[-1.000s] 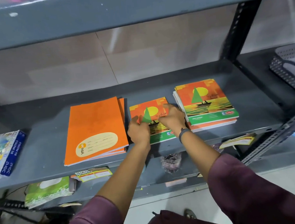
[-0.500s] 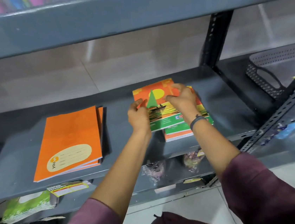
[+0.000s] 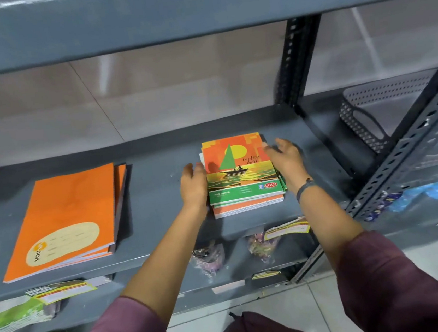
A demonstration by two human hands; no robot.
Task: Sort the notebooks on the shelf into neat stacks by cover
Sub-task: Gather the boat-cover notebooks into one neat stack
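Observation:
A stack of sailboat-cover notebooks lies on the grey shelf, right of centre. My left hand rests flat against the stack's left edge, fingers apart. On the stack's right side my right hand hovers, fingers spread, touching or nearly touching its edge. Neither hand grips a notebook. A second stack of plain orange notebooks with a cream label lies at the left of the same shelf, apart from both hands.
A perforated grey basket sits on the neighbouring shelf at right, behind a slotted metal upright. A diagonal brace crosses the right side. The lower shelf holds green packets and small plastic bags.
The sailboat notebook that both hands carried to the right now lies on top of the right stack. Both hands have let go and moved to the stack's sides.

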